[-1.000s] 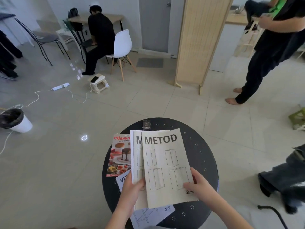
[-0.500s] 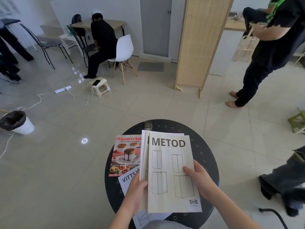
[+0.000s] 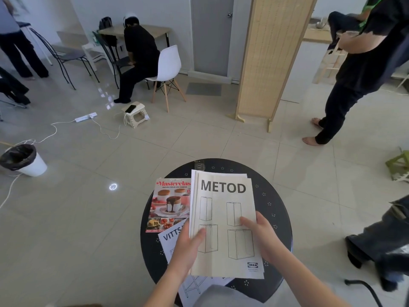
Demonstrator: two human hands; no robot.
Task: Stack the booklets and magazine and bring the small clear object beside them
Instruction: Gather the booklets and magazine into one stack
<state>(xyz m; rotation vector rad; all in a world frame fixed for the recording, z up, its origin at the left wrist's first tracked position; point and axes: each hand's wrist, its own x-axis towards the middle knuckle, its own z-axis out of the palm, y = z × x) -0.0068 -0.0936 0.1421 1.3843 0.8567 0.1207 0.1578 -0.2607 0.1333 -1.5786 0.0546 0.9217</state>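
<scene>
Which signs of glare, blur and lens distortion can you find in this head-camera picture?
Head view: a ring-shaped ceiling-light reflection glares on the glossy floor; the screen and door lean from wide-angle distortion; the person at the left edge is motion-blurred; the METOD booklet between left hand and right hand reads sharply.

The METOD booklets (image 3: 223, 222) now overlap squarely, aligned.

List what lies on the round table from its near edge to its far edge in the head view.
VITTSJÖ booklet → left hand and right hand on the METOD booklets → small clear object at the far rim.
</scene>
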